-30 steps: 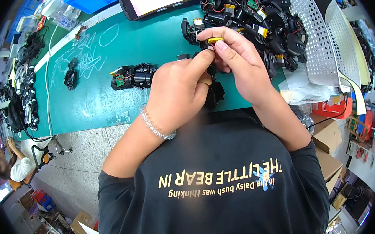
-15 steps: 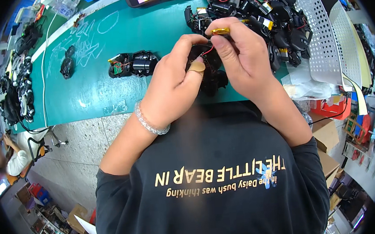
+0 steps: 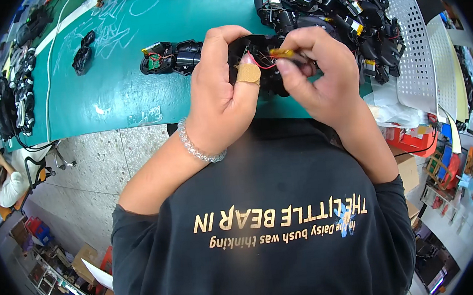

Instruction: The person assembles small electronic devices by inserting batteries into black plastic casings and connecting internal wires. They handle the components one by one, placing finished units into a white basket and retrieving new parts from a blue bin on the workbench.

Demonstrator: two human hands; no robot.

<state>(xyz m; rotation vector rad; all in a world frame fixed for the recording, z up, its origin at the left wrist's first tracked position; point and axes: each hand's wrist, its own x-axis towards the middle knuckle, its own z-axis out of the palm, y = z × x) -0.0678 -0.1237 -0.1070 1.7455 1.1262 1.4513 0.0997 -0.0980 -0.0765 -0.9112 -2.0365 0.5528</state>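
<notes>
My left hand (image 3: 222, 91) is closed around an opened black plastic casing (image 3: 271, 85) at the table's near edge. Its thumb, wrapped in a tan bandage (image 3: 248, 74), presses on the inside of the casing near some thin red wires (image 3: 264, 66). Between thumb and index finger, my right hand (image 3: 324, 75) pinches a small yellow-ended battery (image 3: 281, 53), smeared by motion, just right of the casing. The red wires run from the casing toward the battery. My fingers hide much of the casing's interior.
Left of my hands lies another opened black unit (image 3: 188, 57) with a green circuit board (image 3: 154, 61). A heap of similar black units (image 3: 343, 25) fills the right back, beside a perforated metal tray (image 3: 413, 42). A crumpled black piece (image 3: 82, 57) lies further left.
The whole view has shifted, so the table sits higher in it. My right hand has brought the battery lower and tilted it, now blurred. My left hand still holds the casing.
</notes>
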